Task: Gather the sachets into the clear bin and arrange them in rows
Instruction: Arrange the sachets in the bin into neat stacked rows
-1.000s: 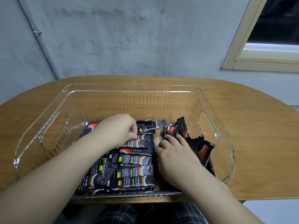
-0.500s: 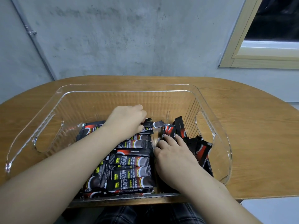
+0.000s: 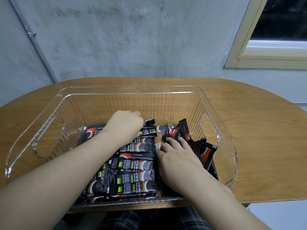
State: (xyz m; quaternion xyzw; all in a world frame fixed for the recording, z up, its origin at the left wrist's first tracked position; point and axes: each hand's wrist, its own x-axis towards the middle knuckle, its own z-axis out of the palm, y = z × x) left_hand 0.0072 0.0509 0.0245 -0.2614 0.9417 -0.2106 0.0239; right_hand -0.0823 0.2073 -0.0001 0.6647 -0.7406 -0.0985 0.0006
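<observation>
Both hands work inside the clear bin (image 3: 216,103), where I see every sachet: my left hand (image 3: 124,124), fingers curled on the far sachet (image 3: 149,122) at 12 o'clock of the flat row (image 3: 136,165). My right hand (image 3: 176,156) presses straight fingers on the loose sachets (image 3: 206,151) toward 3 o'clock; next, I judge, those need laying flat into a second row.
</observation>
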